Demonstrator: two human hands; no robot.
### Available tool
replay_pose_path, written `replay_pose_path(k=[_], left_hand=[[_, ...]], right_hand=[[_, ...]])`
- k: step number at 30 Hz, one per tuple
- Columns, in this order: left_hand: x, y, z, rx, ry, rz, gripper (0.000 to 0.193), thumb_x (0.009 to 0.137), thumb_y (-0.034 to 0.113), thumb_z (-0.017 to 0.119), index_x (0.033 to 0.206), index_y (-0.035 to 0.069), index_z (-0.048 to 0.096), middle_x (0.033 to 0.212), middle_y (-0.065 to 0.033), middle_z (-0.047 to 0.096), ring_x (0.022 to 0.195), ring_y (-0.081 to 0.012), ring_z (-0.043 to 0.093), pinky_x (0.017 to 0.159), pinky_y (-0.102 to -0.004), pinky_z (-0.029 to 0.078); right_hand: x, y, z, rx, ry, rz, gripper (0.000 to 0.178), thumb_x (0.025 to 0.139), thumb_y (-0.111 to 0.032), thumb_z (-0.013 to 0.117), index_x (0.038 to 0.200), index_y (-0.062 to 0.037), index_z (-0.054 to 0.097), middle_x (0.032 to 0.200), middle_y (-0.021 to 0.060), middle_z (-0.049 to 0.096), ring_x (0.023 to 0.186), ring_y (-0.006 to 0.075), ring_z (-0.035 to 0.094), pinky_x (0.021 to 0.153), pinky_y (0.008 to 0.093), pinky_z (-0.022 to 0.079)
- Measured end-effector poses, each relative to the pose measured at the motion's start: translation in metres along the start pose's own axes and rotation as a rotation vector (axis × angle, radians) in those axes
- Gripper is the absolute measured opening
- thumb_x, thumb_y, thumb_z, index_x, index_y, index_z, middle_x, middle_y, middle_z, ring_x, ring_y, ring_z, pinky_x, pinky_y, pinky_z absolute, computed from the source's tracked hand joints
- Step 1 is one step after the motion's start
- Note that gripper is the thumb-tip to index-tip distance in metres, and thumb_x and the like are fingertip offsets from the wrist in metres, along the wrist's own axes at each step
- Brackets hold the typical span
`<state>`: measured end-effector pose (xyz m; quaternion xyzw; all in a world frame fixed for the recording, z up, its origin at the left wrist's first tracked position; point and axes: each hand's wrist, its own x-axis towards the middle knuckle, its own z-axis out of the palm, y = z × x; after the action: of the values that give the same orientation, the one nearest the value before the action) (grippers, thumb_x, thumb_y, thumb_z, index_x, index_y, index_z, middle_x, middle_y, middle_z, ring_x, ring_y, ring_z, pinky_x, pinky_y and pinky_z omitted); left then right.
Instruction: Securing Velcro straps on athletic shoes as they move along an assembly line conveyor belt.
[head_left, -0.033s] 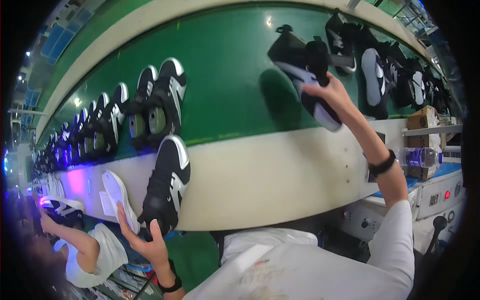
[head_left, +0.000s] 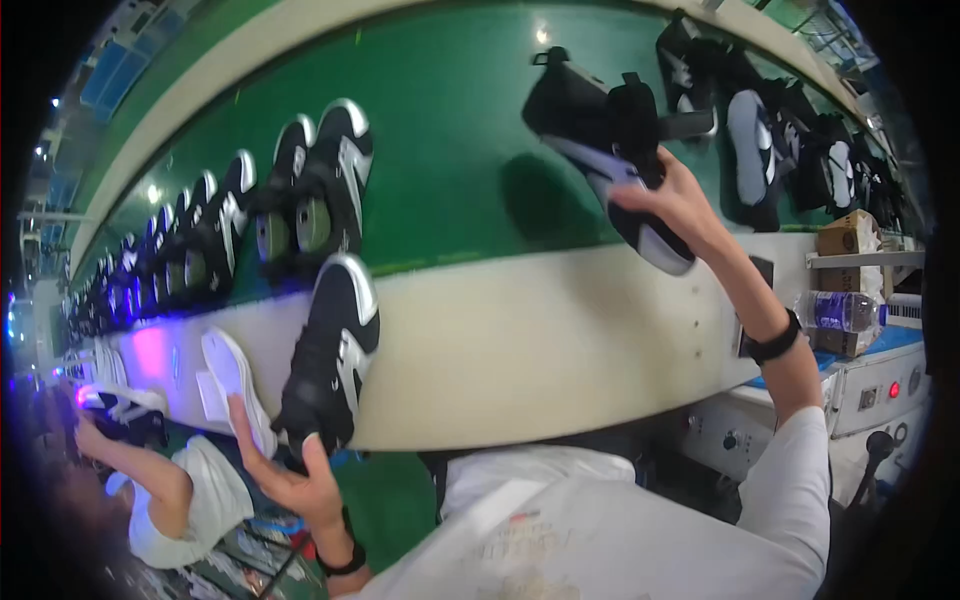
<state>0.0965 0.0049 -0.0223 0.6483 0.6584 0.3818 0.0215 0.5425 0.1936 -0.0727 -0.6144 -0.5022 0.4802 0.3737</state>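
Gripping a black shoe (head_left: 595, 145) in the right hand (head_left: 675, 205) over the green surface (head_left: 440, 150), and holding the left hand (head_left: 298, 488) spread wide by a second shoe's (head_left: 335, 330) heel, perhaps touching, move smoothly, without knocking the white sole (head_left: 235, 375) near the left fingertips.

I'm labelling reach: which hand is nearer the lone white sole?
Left. The left hand is at the near end of the sole, touch unclear; the right hand is far to its right, holding a black shoe above the green belt.
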Motion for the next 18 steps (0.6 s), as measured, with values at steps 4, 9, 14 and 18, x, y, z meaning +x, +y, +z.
replay_pose_path(k=[4, 9, 14, 18], left_hand=[[0.016, 0.063, 0.049, -0.442, -0.27, 0.16, 0.068, 0.088, 0.009, 0.061, 0.147, -0.01, 0.032, 0.153, -0.0264, 0.037, 0.145, -0.0375, 0.032, 0.12, -0.0458, 0.021], [-0.012, 0.046, 0.11, -0.737, -1.128, -0.118, 0.052, 0.092, 0.009, 0.063, 0.142, 0.002, 0.05, 0.15, -0.0172, 0.047, 0.142, -0.0298, 0.042, 0.115, -0.0369, 0.032], [-0.024, 0.047, 0.097, -0.793, -1.347, -0.035, 0.062, 0.09, 0.018, 0.067, 0.148, 0.008, 0.045, 0.154, -0.0171, 0.041, 0.144, -0.0311, 0.037, 0.117, -0.0385, 0.031], [-0.042, 0.062, 0.081, -0.719, -1.32, -0.096, 0.082, 0.085, 0.032, 0.074, 0.151, 0.002, 0.035, 0.156, -0.0276, 0.03, 0.145, -0.0378, 0.034, 0.116, -0.0412, 0.03]], right_hand=[[-0.091, -0.012, -0.008, -0.284, -0.464, -0.302, 0.075, 0.062, -0.015, 0.088, 0.127, 0.0044, 0.056, 0.119, 0.0137, 0.066, 0.11, 0.0254, 0.062, 0.1, 0.0359, 0.045], [-0.13, -0.001, 0.051, -0.507, -0.745, -0.587, 0.064, 0.067, 0.004, 0.076, 0.129, -0.0055, 0.061, 0.131, 0.0119, 0.062, 0.121, 0.0336, 0.058, 0.103, 0.0435, 0.048], [-0.155, -0.016, 0.054, -0.378, -0.714, -0.535, 0.049, 0.071, 0.013, 0.066, 0.118, -0.0019, 0.069, 0.125, 0.0131, 0.065, 0.119, 0.0351, 0.059, 0.104, 0.046, 0.047], [-0.165, -0.014, 0.059, -0.302, -0.644, -0.549, 0.041, 0.07, 0.012, 0.066, 0.108, -0.0028, 0.074, 0.111, 0.0119, 0.071, 0.109, 0.0335, 0.064, 0.091, 0.0409, 0.053]])
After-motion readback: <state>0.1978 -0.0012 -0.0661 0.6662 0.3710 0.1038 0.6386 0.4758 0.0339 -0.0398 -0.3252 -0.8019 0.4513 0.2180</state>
